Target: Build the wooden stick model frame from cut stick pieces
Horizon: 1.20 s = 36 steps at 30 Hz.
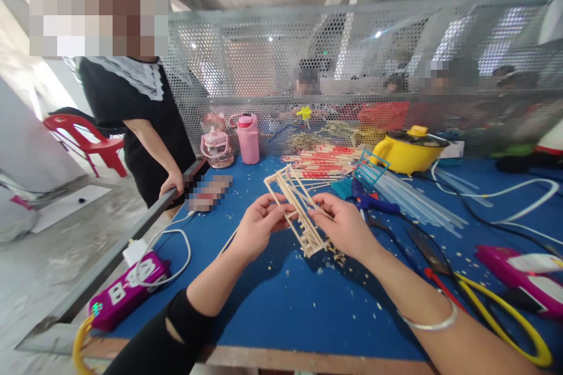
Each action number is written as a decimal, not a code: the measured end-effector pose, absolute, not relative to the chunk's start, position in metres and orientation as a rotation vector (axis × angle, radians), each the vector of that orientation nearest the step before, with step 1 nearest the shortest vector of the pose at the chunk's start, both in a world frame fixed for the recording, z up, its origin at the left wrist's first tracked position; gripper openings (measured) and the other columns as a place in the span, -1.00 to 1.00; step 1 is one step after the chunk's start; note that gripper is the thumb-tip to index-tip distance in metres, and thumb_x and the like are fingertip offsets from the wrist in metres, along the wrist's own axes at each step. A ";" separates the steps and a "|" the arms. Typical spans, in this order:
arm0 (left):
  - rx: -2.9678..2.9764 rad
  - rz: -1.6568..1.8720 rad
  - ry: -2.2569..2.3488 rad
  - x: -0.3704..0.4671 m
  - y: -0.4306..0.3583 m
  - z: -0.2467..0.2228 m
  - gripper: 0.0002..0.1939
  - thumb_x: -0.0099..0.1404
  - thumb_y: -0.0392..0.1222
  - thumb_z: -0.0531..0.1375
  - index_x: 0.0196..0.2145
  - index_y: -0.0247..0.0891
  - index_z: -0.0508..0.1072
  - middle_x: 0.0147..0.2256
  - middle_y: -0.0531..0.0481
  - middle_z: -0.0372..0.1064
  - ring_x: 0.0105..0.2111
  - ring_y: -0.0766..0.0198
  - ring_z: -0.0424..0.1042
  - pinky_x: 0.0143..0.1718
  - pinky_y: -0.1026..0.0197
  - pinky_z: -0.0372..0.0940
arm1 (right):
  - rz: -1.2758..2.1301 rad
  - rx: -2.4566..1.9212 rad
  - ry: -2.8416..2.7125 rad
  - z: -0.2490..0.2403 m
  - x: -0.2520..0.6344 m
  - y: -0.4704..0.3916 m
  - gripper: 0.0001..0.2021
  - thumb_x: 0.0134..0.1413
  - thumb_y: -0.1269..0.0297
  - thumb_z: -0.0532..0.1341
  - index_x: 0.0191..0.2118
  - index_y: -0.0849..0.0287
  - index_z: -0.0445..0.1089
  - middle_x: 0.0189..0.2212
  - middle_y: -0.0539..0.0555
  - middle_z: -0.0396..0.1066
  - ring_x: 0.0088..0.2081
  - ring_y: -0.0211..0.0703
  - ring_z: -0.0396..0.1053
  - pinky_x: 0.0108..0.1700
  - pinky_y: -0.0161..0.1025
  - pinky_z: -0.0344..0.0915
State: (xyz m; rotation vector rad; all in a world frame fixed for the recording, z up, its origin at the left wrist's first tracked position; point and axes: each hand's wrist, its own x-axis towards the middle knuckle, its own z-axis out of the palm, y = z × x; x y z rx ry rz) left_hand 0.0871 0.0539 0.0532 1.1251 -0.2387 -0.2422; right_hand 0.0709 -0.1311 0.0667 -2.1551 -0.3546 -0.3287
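Observation:
A small frame built of thin wooden sticks (303,217) is held tilted over the blue table, between both hands. My left hand (264,221) is closed on its left side, thumb and fingers pinching a stick. From the other side, my right hand (336,222) grips the frame's right edge with thumb and fingertips. Short cross pieces show in the frame's lower part. Behind it lies a pile of loose wooden sticks (323,161), many with red markings. A blue glue gun (378,204) rests right of the frame, near a teal wire rack (372,170).
Clear glue sticks (417,199), a yellow pot (409,152) and yellow-handled cutters (505,322) are on the right. Purple power strips (127,293) with cables lie at both sides. A pink bottle (248,140) stands by the mesh partition (264,58). A person stands at the left edge.

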 end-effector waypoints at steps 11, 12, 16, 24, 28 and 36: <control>1.130 -0.176 -0.240 0.092 0.050 0.049 -0.64 0.10 -0.10 0.31 -0.19 -0.24 0.32 -0.29 -0.03 0.49 -0.31 0.27 0.50 -0.25 0.21 0.35 | -0.315 -2.241 -0.427 0.068 0.082 -0.137 -0.83 0.12 0.19 0.13 -0.19 0.11 0.33 -0.46 -0.02 0.44 -0.46 -0.18 0.38 -0.40 -0.29 0.28; 1.136 -0.158 -0.248 0.094 0.052 0.050 -0.61 0.11 -0.10 0.31 -0.15 -0.24 0.32 -0.28 -0.03 0.49 -0.32 0.26 0.50 -0.24 0.18 0.36 | -0.316 -2.254 -0.423 0.069 0.082 -0.138 -0.80 0.12 0.17 0.14 -0.16 0.10 0.31 -0.47 -0.03 0.42 -0.49 -0.20 0.36 -0.43 -0.30 0.26; 1.172 -0.074 -0.291 0.100 0.062 0.055 -0.58 0.13 -0.14 0.28 -0.04 -0.22 0.36 -0.25 -0.02 0.45 -0.33 0.28 0.47 -0.25 0.16 0.37 | -0.408 -2.303 -0.442 0.073 0.078 -0.143 -0.79 0.21 0.13 0.05 -0.14 0.10 0.26 -0.47 -0.03 0.38 -0.52 -0.24 0.30 -0.45 -0.30 0.21; 1.178 -0.111 -0.296 0.099 0.066 0.055 -0.58 0.14 -0.17 0.28 -0.03 -0.22 0.39 -0.23 -0.05 0.43 -0.29 0.25 0.46 -0.26 0.17 0.37 | -0.554 -2.325 -0.567 0.073 0.077 -0.145 -0.79 0.22 0.20 0.06 -0.20 0.12 0.42 -0.27 0.08 0.45 -0.26 -0.14 0.39 -0.23 -0.26 0.28; 1.151 -0.112 -0.294 0.098 0.064 0.052 -0.64 0.14 -0.18 0.28 -0.08 -0.22 0.41 -0.25 -0.03 0.45 -0.23 0.22 0.46 -0.24 0.17 0.37 | -0.627 -2.285 -0.555 0.069 0.080 -0.146 -0.83 0.21 0.25 0.09 -0.22 0.11 0.42 -0.27 0.05 0.47 -0.20 -0.14 0.40 -0.14 -0.24 0.28; 1.003 -0.070 -0.194 0.102 0.057 0.040 -0.77 0.13 -0.23 0.30 -0.24 -0.23 0.37 -0.24 0.02 0.40 -0.23 0.29 0.47 -0.21 0.21 0.39 | -0.710 -2.174 -0.305 0.051 0.069 -0.150 -0.82 0.21 0.19 0.08 -0.24 0.13 0.36 -0.35 0.04 0.46 -0.33 -0.18 0.40 -0.27 -0.31 0.29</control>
